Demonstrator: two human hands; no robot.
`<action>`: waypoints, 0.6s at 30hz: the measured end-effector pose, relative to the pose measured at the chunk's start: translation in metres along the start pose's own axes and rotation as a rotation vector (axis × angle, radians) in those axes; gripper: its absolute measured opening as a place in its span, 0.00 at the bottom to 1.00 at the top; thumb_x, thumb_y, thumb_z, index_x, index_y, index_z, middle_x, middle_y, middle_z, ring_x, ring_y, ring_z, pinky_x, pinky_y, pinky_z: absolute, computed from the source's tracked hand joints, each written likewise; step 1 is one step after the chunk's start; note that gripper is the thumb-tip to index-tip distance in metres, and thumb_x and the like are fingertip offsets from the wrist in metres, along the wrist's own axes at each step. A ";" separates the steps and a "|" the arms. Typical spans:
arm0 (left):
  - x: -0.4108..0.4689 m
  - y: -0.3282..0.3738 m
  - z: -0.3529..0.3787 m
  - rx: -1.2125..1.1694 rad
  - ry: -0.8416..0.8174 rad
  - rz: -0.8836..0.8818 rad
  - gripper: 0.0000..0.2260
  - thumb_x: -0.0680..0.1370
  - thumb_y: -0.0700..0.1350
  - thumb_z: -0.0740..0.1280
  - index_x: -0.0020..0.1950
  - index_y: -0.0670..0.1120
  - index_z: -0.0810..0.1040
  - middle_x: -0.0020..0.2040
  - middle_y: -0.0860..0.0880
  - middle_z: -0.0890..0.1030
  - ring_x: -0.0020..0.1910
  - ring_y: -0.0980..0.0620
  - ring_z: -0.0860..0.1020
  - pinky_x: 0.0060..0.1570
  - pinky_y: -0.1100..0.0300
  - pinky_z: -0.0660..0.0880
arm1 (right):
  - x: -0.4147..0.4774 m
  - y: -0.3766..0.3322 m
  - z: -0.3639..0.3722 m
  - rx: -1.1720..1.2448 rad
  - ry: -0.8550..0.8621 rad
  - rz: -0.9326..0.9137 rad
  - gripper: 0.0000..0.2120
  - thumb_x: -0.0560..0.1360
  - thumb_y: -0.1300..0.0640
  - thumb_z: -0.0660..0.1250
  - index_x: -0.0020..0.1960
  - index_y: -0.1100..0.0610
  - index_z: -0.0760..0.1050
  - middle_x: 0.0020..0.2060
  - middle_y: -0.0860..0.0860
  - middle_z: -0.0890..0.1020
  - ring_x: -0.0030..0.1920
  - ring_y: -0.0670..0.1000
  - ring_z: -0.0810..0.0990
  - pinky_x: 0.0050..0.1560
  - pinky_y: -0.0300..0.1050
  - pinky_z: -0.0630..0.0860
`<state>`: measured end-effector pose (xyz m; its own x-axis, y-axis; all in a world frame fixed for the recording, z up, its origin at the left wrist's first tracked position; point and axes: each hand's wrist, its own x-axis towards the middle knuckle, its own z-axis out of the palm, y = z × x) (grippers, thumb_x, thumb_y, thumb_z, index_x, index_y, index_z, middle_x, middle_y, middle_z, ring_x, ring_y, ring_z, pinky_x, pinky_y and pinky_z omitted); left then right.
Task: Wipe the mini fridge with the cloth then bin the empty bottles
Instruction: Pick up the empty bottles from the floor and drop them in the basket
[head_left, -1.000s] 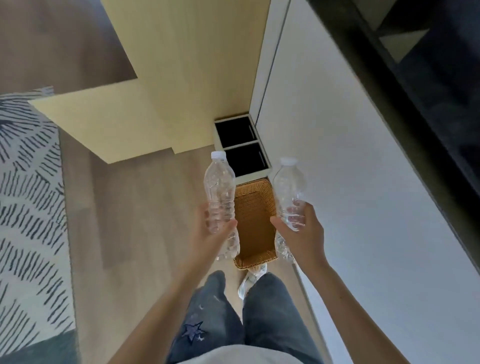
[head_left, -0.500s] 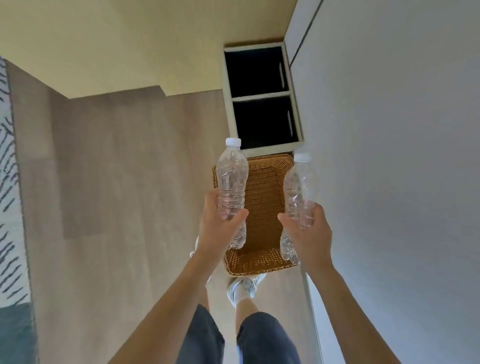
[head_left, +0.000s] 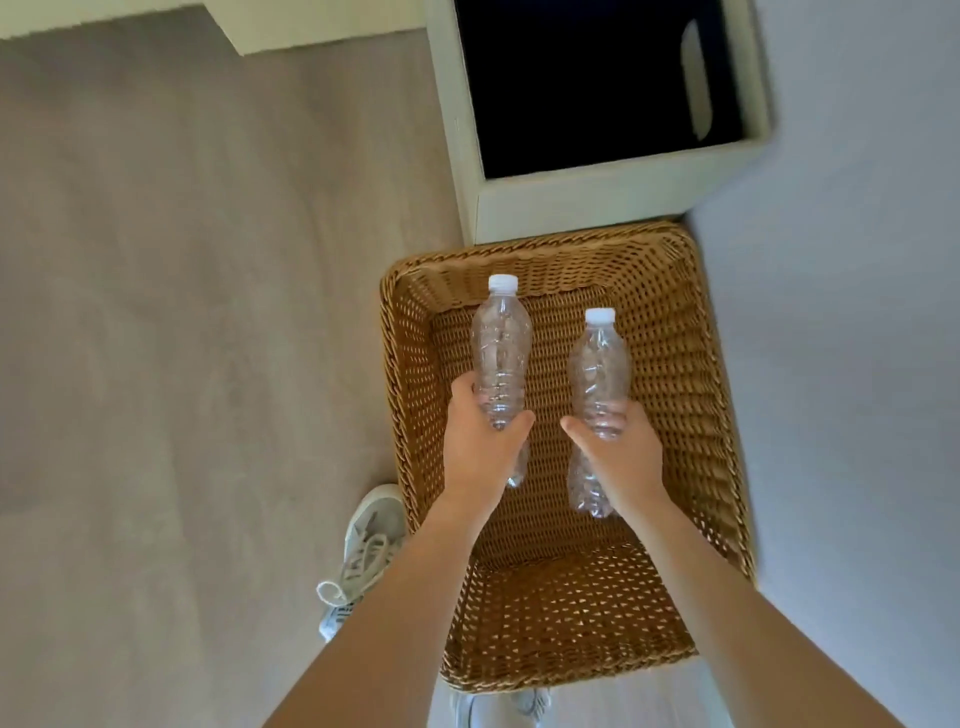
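Note:
My left hand (head_left: 480, 447) grips a clear empty plastic bottle (head_left: 500, 343) with a white cap round its lower half. My right hand (head_left: 621, 452) grips a second clear empty bottle (head_left: 597, 364), also white-capped. Both bottles point away from me and sit over the open mouth of a brown wicker basket (head_left: 410, 374) on the floor, low between its walls. I see nothing else inside the basket. No fridge or cloth is in view.
A pale box bin (head_left: 597, 200) with a dark inside stands just beyond the basket. A white wall (head_left: 841, 364) runs along the right. Wood floor (head_left: 208, 312) spreads to the left. My white shoe (head_left: 363, 556) is beside the basket's left wall.
I have leaned in over the basket. Both hands came down and closer together, bringing the bottles from above the basket to between its walls.

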<state>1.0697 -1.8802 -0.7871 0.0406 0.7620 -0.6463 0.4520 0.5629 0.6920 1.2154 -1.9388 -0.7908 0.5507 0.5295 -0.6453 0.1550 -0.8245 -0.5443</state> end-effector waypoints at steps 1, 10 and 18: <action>0.010 -0.012 0.007 -0.006 0.011 0.000 0.31 0.73 0.48 0.75 0.70 0.53 0.63 0.59 0.53 0.77 0.55 0.56 0.78 0.56 0.57 0.77 | 0.013 0.007 0.009 0.009 -0.003 0.005 0.31 0.70 0.46 0.78 0.67 0.57 0.71 0.53 0.48 0.80 0.52 0.48 0.80 0.51 0.37 0.75; 0.052 -0.061 0.036 -0.063 0.100 -0.139 0.33 0.74 0.46 0.75 0.73 0.48 0.62 0.54 0.56 0.73 0.53 0.53 0.75 0.60 0.52 0.76 | 0.065 0.027 0.055 -0.143 -0.020 -0.157 0.32 0.70 0.46 0.77 0.70 0.55 0.71 0.64 0.55 0.71 0.56 0.48 0.74 0.57 0.39 0.70; 0.069 -0.063 0.040 0.014 0.177 -0.092 0.34 0.71 0.48 0.77 0.72 0.47 0.64 0.65 0.47 0.73 0.61 0.48 0.75 0.63 0.51 0.75 | 0.084 0.020 0.066 -0.130 -0.028 -0.148 0.39 0.69 0.46 0.78 0.74 0.53 0.65 0.62 0.53 0.77 0.58 0.53 0.79 0.60 0.54 0.78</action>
<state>1.0797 -1.8758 -0.8886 -0.1585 0.7526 -0.6391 0.4587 0.6293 0.6273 1.2108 -1.8980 -0.8911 0.4910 0.6507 -0.5791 0.3383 -0.7551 -0.5616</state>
